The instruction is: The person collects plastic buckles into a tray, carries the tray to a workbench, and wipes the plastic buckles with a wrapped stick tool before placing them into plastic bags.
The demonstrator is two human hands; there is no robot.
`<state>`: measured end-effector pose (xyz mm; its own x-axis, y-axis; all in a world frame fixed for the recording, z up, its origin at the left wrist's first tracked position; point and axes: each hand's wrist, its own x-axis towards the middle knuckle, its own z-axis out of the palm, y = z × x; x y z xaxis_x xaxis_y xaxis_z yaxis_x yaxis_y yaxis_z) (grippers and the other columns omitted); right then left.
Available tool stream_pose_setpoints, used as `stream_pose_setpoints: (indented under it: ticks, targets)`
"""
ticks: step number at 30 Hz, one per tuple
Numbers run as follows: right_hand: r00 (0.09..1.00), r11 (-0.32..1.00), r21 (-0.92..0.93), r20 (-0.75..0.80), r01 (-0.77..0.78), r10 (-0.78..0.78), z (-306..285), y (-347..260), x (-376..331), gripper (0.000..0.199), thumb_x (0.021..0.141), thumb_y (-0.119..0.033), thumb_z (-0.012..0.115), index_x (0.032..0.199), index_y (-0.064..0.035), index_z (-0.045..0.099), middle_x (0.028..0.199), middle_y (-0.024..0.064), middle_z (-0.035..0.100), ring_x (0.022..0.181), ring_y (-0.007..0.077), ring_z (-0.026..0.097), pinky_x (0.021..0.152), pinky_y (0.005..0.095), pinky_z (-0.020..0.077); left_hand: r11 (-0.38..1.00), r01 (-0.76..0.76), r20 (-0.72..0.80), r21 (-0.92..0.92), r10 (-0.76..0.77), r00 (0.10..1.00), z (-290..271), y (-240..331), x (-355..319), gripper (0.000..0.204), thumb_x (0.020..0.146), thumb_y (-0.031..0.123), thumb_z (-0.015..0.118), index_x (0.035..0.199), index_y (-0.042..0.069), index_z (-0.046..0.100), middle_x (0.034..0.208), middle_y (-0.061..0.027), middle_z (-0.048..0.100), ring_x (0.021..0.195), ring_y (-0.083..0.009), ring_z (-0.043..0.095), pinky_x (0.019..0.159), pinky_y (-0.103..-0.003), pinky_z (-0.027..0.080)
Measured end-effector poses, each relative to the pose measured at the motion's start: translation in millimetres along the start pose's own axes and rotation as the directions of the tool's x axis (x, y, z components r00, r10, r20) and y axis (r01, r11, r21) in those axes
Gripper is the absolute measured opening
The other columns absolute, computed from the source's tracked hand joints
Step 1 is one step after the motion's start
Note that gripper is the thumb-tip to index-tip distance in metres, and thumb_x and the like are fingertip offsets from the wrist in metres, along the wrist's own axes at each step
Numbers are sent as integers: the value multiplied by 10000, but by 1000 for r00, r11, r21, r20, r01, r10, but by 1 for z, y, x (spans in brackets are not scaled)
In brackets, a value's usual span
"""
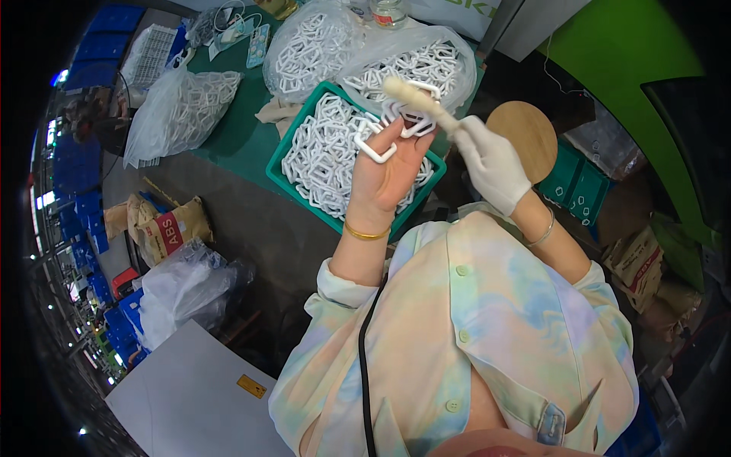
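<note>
Head view, looking down on a seated person in a pastel tie-dye button shirt. The bare left hand [388, 164], a thin gold bangle at its wrist, is raised palm toward the camera with fingers curled around several white plastic rounded-rectangle link pieces [396, 126]; one link hangs off the thumb side, the others bunch at the fingertips. The right hand [491, 164], in a white glove with a silver bangle at the wrist, is closed around the lower end of a pale, cream-coloured stick-like tool [417, 97], whose upper end lies against the held links. Both hands are held above a teal plastic tray [285, 164] heaped with identical white links, which sits on a dark green table top [236, 141]. Beyond the tray lie two clear plastic bags of white links [365, 53]; a third such bag [179, 110] rests at the table's left edge. A round wooden disc [525, 137] is just right of the gloved hand. A brown paper sack [164, 225] and a crumpled clear bag [186, 286] lie on the floor at left.
</note>
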<state>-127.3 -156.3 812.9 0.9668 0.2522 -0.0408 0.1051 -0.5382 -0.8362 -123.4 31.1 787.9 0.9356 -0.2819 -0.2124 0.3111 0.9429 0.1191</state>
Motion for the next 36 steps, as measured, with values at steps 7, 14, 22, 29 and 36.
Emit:
stream_pose_setpoints:
  ticks: [7,14,22,29,36]
  targets:
    - [997,997,27,28,76,-76,2,-24,-10,155,1001,-186,509,1053,-57,578,821,190,615,751,374,625,662,389,492,998,31,20,56,-32,999,4,1,3,422,977,39,507,1382,-49,431,1413,-191,485,1307,-293,482,1151,-431,361]
    - [981,990,136,182,38,-63,-7,-16,-10,155,989,-168,501,990,-48,599,810,139,594,726,254,619,696,345,490,995,40,136,96,-53,989,-6,21,15,393,973,33,506,1354,-43,448,1331,-171,542,1228,-269,544,1080,-408,432]
    - [979,973,227,-206,32,16,-42,11,2,230,1032,-189,468,1004,-12,611,776,-35,484,693,42,395,641,207,345,415,-385,234,825,370,899,43,56,58,448,926,-1,579,1364,22,486,1250,-138,603,1157,-239,592,997,-359,470]
    - [972,969,247,-235,29,31,-43,30,6,250,1045,-215,460,1032,-28,626,713,-77,361,640,15,306,570,196,268,-732,-551,811,402,5,586,40,113,84,576,840,83,689,1379,91,488,1317,-150,558,1190,-272,559,1007,-387,438]
    - [969,950,311,-240,20,59,-42,44,11,256,1049,-230,455,1042,-34,619,675,-95,324,587,2,277,521,191,229,-505,-266,457,821,301,837,85,119,46,508,828,73,689,1313,49,541,1217,-153,611,1073,-276,623,927,-340,488]
